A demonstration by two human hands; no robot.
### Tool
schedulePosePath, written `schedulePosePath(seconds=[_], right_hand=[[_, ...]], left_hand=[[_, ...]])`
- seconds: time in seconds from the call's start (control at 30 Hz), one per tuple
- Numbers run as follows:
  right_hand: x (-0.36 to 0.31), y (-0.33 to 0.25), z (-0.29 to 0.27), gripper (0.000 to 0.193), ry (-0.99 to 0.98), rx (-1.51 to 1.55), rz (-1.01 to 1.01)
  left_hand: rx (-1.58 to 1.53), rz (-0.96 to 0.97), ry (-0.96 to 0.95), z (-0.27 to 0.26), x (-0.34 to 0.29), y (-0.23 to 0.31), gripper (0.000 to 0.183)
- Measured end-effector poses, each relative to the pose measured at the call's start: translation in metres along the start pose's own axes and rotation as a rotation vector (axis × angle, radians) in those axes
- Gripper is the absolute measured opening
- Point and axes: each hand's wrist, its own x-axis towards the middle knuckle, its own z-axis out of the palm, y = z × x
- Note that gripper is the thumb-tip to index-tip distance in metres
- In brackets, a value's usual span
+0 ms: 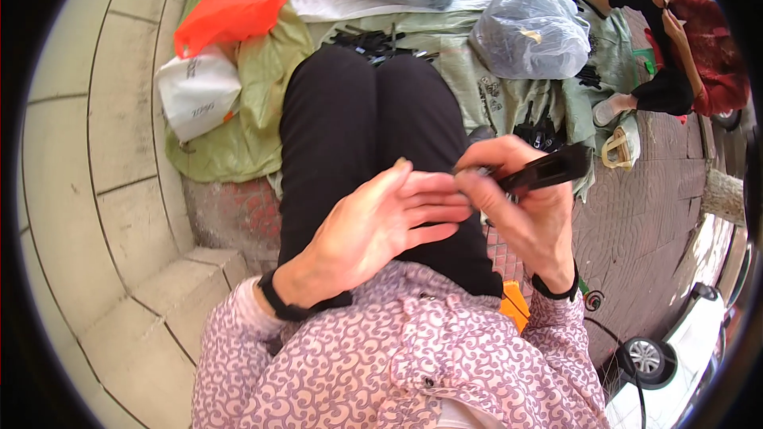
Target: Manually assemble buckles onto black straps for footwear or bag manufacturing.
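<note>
My left hand [369, 218] is open above my lap, palm turned up and fingers stretched toward the right. Its fingertips meet the fingers of my right hand [524, 210], which is closed around a glossy black strap-like piece [556, 167]. The far end of that piece sticks out past my knuckles to the right; the part inside my grip is hidden, and its exact kind is unclear. Several similar dark strips [381, 41] lie in a loose pile beyond my knees. More black pieces [542, 133] lie on the sheet to the right, partly behind my right hand.
Green woven sheets [457, 32] cover the ground ahead. A filled clear plastic bag [532, 32] stands at the right, an orange-red bag [234, 12] and a white bag [199, 94] at the left. Another person [715, 52] sits far right. A white car [675, 357] is lower right.
</note>
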Motion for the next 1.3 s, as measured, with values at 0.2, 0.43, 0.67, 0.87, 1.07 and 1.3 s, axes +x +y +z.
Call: schedulePosePath(seconds=[0.2, 0.43, 0.67, 0.87, 1.07, 1.3], right_hand=[[-0.033, -0.042, 0.034, 0.02, -0.181, -0.051, 0.095], [-0.051, -0.064, 0.046, 0.016, -0.266, 0.27, 0.451], [-0.059, -0.051, 0.065, 0.039, -0.412, -0.114, 0.368], [-0.062, -0.04, 0.067, 0.037, -0.454, -0.193, 0.238], [-0.066, -0.034, 0.072, 0.012, -0.239, 0.147, 0.347], [-0.066, -0.021, 0.073, 0.02, -0.108, -0.352, -0.044]], left_hand=[[-0.108, 0.119, -0.136, -0.029, -0.026, -0.022, 0.032], [0.192, 0.302, -0.003, -0.053, -0.067, -0.015, 0.029], [0.465, 0.373, 0.048, -0.045, -0.089, -0.011, 0.026], [0.653, 0.457, 0.155, -0.049, -0.079, -0.013, 0.015], [0.63, 0.448, 0.183, -0.051, -0.07, -0.015, 0.016], [0.589, 0.32, 0.199, -0.043, -0.07, -0.01, 0.022]])
